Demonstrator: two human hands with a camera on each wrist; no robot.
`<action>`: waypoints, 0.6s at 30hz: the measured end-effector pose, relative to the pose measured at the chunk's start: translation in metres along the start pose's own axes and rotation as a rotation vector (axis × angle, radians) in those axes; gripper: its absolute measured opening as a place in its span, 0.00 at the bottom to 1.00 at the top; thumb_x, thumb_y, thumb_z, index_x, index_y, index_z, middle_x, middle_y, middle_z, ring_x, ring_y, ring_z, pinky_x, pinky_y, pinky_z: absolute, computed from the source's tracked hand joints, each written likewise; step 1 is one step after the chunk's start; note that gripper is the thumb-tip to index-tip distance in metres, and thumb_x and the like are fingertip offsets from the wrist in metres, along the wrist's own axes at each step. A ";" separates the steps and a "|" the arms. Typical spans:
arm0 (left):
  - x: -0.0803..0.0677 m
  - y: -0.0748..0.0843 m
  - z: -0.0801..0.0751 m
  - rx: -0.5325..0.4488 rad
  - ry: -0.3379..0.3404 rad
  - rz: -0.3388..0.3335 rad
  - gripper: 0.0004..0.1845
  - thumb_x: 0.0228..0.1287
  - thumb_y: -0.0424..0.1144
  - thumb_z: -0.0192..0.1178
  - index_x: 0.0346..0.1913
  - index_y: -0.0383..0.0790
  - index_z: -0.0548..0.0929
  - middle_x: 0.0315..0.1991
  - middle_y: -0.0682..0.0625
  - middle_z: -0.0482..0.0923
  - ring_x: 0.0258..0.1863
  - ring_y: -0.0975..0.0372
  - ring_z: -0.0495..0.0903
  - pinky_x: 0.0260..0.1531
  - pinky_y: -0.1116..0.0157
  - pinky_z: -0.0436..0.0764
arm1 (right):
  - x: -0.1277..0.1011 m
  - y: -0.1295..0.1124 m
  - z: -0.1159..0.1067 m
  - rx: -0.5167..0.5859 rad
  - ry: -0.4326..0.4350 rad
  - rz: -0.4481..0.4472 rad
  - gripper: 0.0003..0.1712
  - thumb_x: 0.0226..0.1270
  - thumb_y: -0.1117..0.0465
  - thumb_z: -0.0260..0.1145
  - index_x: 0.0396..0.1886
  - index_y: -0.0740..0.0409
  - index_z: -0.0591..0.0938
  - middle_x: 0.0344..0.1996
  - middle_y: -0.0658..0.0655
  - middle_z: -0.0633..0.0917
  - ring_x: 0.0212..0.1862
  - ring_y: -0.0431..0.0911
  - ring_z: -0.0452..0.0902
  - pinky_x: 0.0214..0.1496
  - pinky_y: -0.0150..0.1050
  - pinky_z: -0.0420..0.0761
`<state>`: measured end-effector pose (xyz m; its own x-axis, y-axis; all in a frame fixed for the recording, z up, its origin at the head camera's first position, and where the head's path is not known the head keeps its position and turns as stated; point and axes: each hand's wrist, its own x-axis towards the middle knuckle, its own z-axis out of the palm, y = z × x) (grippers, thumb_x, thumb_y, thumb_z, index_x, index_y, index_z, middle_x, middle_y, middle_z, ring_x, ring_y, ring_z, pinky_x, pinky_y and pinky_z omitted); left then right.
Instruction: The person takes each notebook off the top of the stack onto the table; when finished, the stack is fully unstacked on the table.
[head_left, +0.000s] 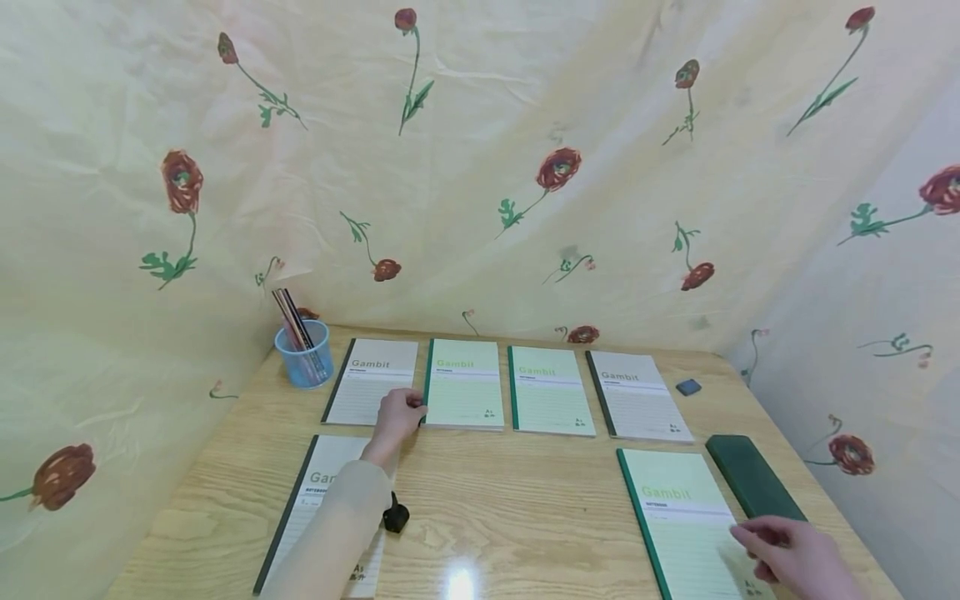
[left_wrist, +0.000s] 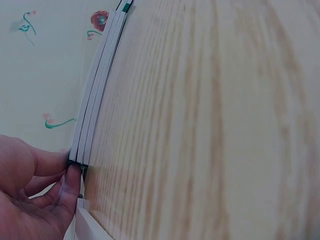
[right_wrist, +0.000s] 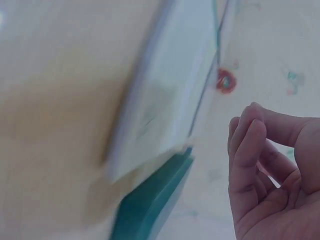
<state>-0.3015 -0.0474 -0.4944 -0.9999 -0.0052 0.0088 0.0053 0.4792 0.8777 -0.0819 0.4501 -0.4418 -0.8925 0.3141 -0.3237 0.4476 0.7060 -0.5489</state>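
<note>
1. Now, pinches the near-left corner of a green-spined notebook between thumb and finger of the left hand (a narrow hold).
2. Has that notebook lying on the wooden table, second from the left in the back row, between a black-spined notebook and another pale green notebook.
3. Stretches the left sleeve across a front-left notebook (partly hidden beneath it).
4. Hovers the right hand near the front-right notebook, with fingers loosely bent and thumb close to the fingertips (empty, in the right wrist view).
5. Has a dark green case just beyond that hand, beside the front-right notebook.
</note>
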 end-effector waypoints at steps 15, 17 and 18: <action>0.000 -0.002 0.001 -0.005 -0.009 0.003 0.12 0.65 0.26 0.62 0.50 0.25 0.83 0.39 0.42 0.82 0.42 0.53 0.81 0.42 0.59 0.81 | 0.063 -0.130 0.058 0.117 0.041 -0.446 0.13 0.71 0.60 0.66 0.44 0.68 0.84 0.25 0.59 0.83 0.21 0.46 0.78 0.24 0.37 0.80; -0.001 -0.001 0.000 -0.010 -0.003 0.003 0.12 0.64 0.26 0.62 0.49 0.25 0.83 0.39 0.42 0.82 0.41 0.53 0.80 0.42 0.58 0.81 | 0.073 -0.147 0.072 0.141 0.030 -0.460 0.13 0.71 0.60 0.66 0.44 0.68 0.84 0.26 0.59 0.83 0.21 0.46 0.79 0.24 0.37 0.80; -0.001 -0.001 0.000 -0.009 -0.002 0.007 0.12 0.64 0.26 0.62 0.49 0.24 0.83 0.39 0.41 0.82 0.41 0.53 0.80 0.42 0.58 0.81 | 0.078 -0.156 0.078 0.155 0.024 -0.464 0.13 0.70 0.60 0.66 0.44 0.68 0.84 0.26 0.59 0.83 0.21 0.46 0.79 0.24 0.37 0.80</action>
<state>-0.3006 -0.0480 -0.4956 -0.9999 -0.0003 0.0145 0.0127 0.4711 0.8820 -0.2169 0.3146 -0.4418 -1.0000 0.0047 -0.0013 0.0041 0.6729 -0.7397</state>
